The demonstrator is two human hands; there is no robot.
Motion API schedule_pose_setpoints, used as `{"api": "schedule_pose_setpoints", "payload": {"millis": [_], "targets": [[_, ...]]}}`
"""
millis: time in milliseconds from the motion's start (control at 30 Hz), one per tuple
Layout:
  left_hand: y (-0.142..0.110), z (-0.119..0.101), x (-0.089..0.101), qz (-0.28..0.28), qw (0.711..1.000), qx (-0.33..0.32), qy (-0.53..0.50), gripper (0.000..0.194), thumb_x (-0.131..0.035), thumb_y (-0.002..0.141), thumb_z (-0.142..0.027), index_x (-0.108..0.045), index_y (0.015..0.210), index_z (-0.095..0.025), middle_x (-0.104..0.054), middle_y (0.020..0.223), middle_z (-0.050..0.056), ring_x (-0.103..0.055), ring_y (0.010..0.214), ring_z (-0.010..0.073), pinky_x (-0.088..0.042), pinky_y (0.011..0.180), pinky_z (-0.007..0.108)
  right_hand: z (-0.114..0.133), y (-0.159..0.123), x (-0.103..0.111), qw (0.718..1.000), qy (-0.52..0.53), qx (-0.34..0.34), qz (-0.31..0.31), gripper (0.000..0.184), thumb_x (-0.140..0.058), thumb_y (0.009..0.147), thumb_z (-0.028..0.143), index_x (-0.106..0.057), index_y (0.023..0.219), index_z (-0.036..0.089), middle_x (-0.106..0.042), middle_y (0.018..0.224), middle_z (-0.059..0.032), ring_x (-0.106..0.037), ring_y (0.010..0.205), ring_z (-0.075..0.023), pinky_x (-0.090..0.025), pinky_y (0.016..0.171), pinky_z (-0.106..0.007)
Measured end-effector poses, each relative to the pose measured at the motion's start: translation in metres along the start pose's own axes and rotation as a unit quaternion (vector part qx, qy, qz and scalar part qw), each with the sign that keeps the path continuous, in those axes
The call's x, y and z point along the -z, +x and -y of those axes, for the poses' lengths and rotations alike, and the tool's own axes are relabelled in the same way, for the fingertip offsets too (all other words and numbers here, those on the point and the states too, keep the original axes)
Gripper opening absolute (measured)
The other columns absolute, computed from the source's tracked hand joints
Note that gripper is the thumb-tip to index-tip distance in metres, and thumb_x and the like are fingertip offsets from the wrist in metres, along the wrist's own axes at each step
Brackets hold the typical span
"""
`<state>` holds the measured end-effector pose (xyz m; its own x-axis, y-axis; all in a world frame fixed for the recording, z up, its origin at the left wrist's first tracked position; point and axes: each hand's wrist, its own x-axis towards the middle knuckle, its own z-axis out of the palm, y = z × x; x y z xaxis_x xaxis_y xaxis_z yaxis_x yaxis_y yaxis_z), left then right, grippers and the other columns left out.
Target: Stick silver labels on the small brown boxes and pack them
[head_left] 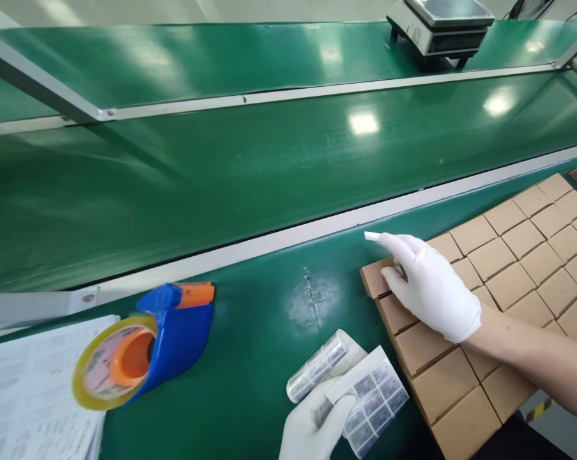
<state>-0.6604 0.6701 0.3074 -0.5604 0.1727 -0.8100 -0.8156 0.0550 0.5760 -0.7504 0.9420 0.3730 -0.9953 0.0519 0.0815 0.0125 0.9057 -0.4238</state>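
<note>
**Room and surfaces.** A long green conveyor belt [125, 64] runs across the far side, and a second green belt [221, 172] lies next to it. A steel rail [317, 223] separates that belt from the green worktop [250, 358] nearest the person. Yellow-and-black floor tape [540, 409] shows beyond the worktop's near edge, at lower right.

**Items, largest to smallest.**
- Block of flat kraft cartons [508, 275], in tight rows at the worktop's right end.
- Stack of printed papers [34, 390], at the worktop's near left corner.
- Digital scale [439, 32], at the far belt's back edge.
- Blue tape dispenser [183, 338], lying on its side beside the papers, with a loaded tape roll [89, 377] on an orange core.
- Pale scuffed patch [312, 300], with a dark crack, mid-worktop.
- Label sheet [377, 399], printed in rows, near the cartons' left side.
- Label roll [314, 367], just above the left hand.

**Hands, white-gloved.** The left hand [312, 428], at the worktop's near edge, pinches the label sheet between thumb and fingers. The right hand [429, 287] lies over the cartons' left corner, index finger stretched out, other fingers bent against a carton edge. Whether it grips that carton, I cannot tell.
</note>
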Motion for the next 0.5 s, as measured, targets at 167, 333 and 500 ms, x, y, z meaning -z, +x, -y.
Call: {"api": "schedule_pose_setpoints", "payload": {"millis": [167, 333, 500], "targets": [[-0.003, -0.006, 0.001, 0.034, 0.999, -0.016, 0.021, 0.054, -0.089, 0.071, -0.054, -0.082, 0.108, -0.015, -0.076, 0.120, 0.017, -0.071, 0.114, 0.0411, -0.060, 0.099, 0.048, -0.027, -0.014, 0.024, 0.997, -0.057, -0.030, -0.052, 0.056, -0.063, 0.091, 0.020, -0.056, 0.146, 0.020, -0.070, 0.111, -0.0132, -0.063, 0.107, -0.0346, -0.052, 0.097, -0.054], [-0.005, -0.005, 0.001, 0.039, 0.998, -0.045, 0.030, 0.052, -0.085, 0.078, -0.051, -0.080, 0.116, -0.016, -0.074, 0.128, 0.014, -0.068, 0.122, 0.0385, -0.058, 0.103, 0.043, -0.026, -0.047, 0.044, 0.979, 0.165, -0.113, 0.037, 0.028, -0.052, 0.100, 0.025, -0.062, 0.126, 0.025, -0.075, 0.097, -0.0035, -0.074, 0.092, -0.0221, -0.059, 0.088, -0.038], [-0.007, -0.003, 0.000, 0.028, 0.998, -0.054, 0.025, 0.050, -0.087, 0.076, -0.050, -0.082, 0.112, -0.015, -0.074, 0.127, 0.015, -0.067, 0.122, 0.0388, -0.061, 0.099, 0.041, -0.008, -0.053, 0.038, 0.955, 0.245, -0.144, 0.085, 0.029, -0.058, 0.093, 0.019, -0.062, 0.121, 0.026, -0.078, 0.086, 0.0034, -0.076, 0.083, -0.0170, -0.060, 0.082, -0.031]]}}
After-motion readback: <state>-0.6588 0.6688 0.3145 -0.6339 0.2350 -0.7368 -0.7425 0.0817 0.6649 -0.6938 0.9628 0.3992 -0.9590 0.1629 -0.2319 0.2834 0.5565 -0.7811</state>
